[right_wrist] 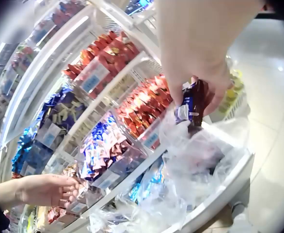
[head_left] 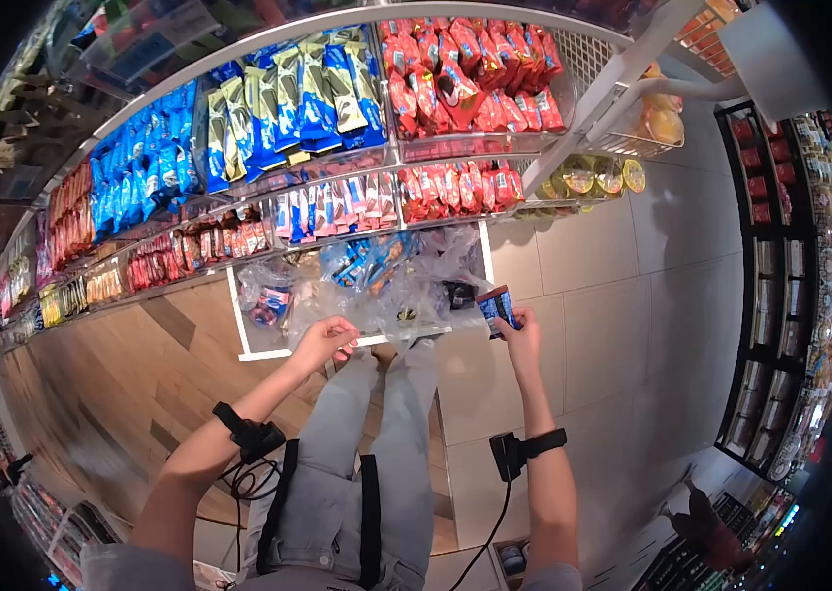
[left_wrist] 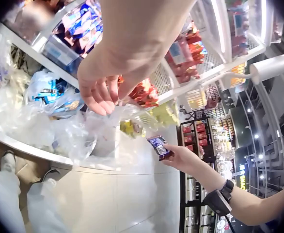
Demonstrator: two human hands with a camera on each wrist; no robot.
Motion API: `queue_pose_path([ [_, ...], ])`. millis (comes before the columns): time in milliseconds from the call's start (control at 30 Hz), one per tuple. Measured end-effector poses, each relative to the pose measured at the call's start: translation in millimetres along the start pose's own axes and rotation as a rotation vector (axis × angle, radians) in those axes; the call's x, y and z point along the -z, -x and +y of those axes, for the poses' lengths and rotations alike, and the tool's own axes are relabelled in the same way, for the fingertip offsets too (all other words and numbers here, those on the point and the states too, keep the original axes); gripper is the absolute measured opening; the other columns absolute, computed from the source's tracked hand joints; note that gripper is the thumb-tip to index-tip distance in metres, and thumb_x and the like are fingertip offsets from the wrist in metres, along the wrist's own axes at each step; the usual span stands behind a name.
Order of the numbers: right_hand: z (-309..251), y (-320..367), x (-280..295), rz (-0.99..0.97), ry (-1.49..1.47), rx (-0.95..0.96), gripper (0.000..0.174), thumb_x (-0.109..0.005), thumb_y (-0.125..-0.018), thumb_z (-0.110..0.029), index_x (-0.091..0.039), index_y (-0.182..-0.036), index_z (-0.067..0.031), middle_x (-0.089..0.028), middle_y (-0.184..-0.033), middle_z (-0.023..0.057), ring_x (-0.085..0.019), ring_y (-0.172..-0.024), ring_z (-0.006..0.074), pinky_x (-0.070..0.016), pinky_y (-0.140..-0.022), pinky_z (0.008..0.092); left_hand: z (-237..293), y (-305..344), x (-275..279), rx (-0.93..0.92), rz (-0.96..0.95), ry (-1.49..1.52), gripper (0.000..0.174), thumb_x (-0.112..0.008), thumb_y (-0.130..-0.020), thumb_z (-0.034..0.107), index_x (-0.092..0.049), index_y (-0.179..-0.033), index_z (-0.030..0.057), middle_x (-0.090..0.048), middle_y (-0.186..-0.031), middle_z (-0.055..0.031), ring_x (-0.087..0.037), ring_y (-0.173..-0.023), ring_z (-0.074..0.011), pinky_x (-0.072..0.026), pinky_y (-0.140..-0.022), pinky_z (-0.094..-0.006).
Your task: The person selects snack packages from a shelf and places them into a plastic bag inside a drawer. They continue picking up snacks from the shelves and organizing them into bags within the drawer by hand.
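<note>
My right hand pinches a small dark blue snack packet by its edge, off the right front corner of the open drawer. In the right wrist view the packet shows dark and glossy beside clear plastic bags. My left hand hovers over the drawer's front edge with its fingers loosely bent and nothing in them. In the left wrist view crumpled clear bags lie below the left hand. Inside the drawer, some bags hold blue packets.
Above the drawer, shelf bins hold red packets, blue-and-cream packets and blue packets. A white shelf post slants at the right. A black rack stands across the tiled aisle.
</note>
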State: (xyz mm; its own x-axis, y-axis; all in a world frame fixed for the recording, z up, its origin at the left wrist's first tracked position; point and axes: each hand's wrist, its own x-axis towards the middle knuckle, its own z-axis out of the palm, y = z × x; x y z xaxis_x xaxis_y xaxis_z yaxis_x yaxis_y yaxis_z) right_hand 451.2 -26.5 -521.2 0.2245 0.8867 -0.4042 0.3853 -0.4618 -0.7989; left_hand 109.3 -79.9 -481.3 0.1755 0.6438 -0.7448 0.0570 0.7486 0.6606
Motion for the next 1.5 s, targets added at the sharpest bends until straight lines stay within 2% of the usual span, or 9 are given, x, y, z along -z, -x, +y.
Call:
queue_pose_path([
  [167, 68.8, -13.5, -36.0, 0.048, 0.09, -0.272, 0.029, -0.07, -0.073, -0.015, -0.054, -0.089, 0.0031, -0.062, -0.069, 0.0118, -0.06, -0.052, 0.0153, -0.0461, -0.042, 0.0263, -55.0, -75.2, -18.7, -0.028, 0.094, -0.299, 0.012, -0.057, -0.085, 0.016, -0.059, -0.087, 0.0038, -0.059, -0.075, -0.0005, -0.056, -0.067, -0.0096, -0.0471, -0.062, -0.023],
  [367, 125.3, -52.2, -91.7, -0.063, -0.196, -0.398, 0.035, -0.062, -0.079, -0.01, -0.047, -0.11, -0.0012, -0.061, -0.07, 0.0134, -0.061, -0.051, 0.0178, -0.046, -0.04, 0.0249, -72.3, -174.6, -82.6, -0.7, 0.407, -0.798, 0.013, -0.061, -0.077, 0.016, -0.064, -0.089, 0.0109, -0.037, -0.13, -0.0177, -0.047, -0.107, -0.0301, -0.0387, -0.09, -0.0436],
  [533, 177.9, -101.7, -125.3, -0.006, -0.323, -0.561, 0.035, -0.058, -0.08, -0.002, -0.044, -0.112, -0.0035, -0.06, -0.083, 0.0177, -0.062, -0.054, 0.0228, -0.0514, -0.041, 0.0291, -74.0, -253.0, -98.2, -0.547, 0.336, -0.963, 0.018, -0.06, -0.077, 0.016, -0.063, -0.092, 0.0073, -0.049, -0.116, -0.0145, -0.05, -0.103, -0.0318, -0.037, -0.09, -0.0463],
  [667, 216.9, -128.7, -160.8, 0.129, -0.177, -0.541, 0.049, -0.062, -0.074, 0.004, -0.041, -0.117, -0.0023, -0.059, -0.085, 0.0162, -0.061, -0.057, 0.0214, -0.0523, -0.042, 0.0309, -93.9, -276.4, -95.5, -0.511, 0.156, -0.764, 0.022, -0.053, -0.073, 0.004, -0.057, -0.095, 0.0008, -0.058, -0.094, -0.0194, -0.057, -0.086, -0.0371, -0.0456, -0.075, -0.0412],
  [833, 367.2, -153.4, -221.3, 0.101, 0.355, 0.036, 0.039, -0.061, -0.075, -0.004, -0.051, -0.111, 0.001, -0.061, -0.092, 0.0168, -0.062, -0.075, 0.0228, -0.0517, -0.061, 0.0304, -120.6, -248.3, -88.9, -0.427, -0.028, -0.845, 0.029, -0.05, -0.072, -0.002, -0.055, -0.1, 0.003, -0.057, -0.097, -0.0164, -0.057, -0.085, -0.0327, -0.0462, -0.073, -0.039],
  [1100, 185.5, -111.6, -119.2, -0.232, -0.379, -0.424, 0.013, -0.056, -0.082, -0.009, -0.061, -0.088, 0.0018, -0.063, -0.078, 0.0094, -0.059, -0.068, 0.0127, -0.048, -0.061, 0.0241, -123.0, -218.7, -131.1, -0.738, -0.195, -0.858, 0.028, -0.053, -0.079, 0.005, -0.053, -0.108, 0.0058, -0.054, -0.11, -0.0117, -0.055, -0.1, -0.03, -0.0461, -0.081, -0.0367],
  [1200, 131.7, -91.6, -76.0, -0.28, -0.255, -0.321, 0.016, -0.057, -0.084, -0.011, -0.059, -0.091, 0.0029, -0.062, -0.077, 0.0083, -0.059, -0.067, 0.0137, -0.0481, -0.062, 0.0258, -40.1, -203.2, -143.9, -0.123, -0.42, -0.906, 0.029, -0.055, -0.081, 0.009, -0.052, -0.11, 0.0062, -0.052, -0.113, -0.0103, -0.051, -0.106, -0.0277, -0.0419, -0.088, -0.0374],
  [1333, 79.1, -79.5, -31.8, 0.341, 0.612, 0.579, 0.032, -0.063, -0.079, -0.012, -0.053, -0.106, 0.0017, -0.06, -0.077, 0.0103, -0.06, -0.068, 0.0253, -0.0482, -0.064, 0.0355, -15.8, -214.2, -141.9, -0.643, 0.182, -0.788, 0.035, -0.06, -0.079, 0.013, -0.05, -0.112, 0.0076, -0.05, -0.109, -0.0142, -0.053, -0.093, -0.0329, -0.0452, -0.08, -0.0389],
  [1500, 132.0, -95.2, -33.8, 0.084, 0.674, 0.124, 0.036, -0.065, -0.074, -0.01, -0.051, -0.105, 0.0009, -0.06, -0.078, 0.0165, -0.059, -0.073, 0.035, -0.0463, -0.065, 0.0425, -51.0, -236.4, -138.9, -0.671, 0.438, -1.146, 0.042, -0.06, -0.075, 0.007, -0.044, -0.114, 0.0058, -0.049, -0.107, -0.021, -0.055, -0.084, -0.0393, -0.0476, -0.07, -0.0419],
])
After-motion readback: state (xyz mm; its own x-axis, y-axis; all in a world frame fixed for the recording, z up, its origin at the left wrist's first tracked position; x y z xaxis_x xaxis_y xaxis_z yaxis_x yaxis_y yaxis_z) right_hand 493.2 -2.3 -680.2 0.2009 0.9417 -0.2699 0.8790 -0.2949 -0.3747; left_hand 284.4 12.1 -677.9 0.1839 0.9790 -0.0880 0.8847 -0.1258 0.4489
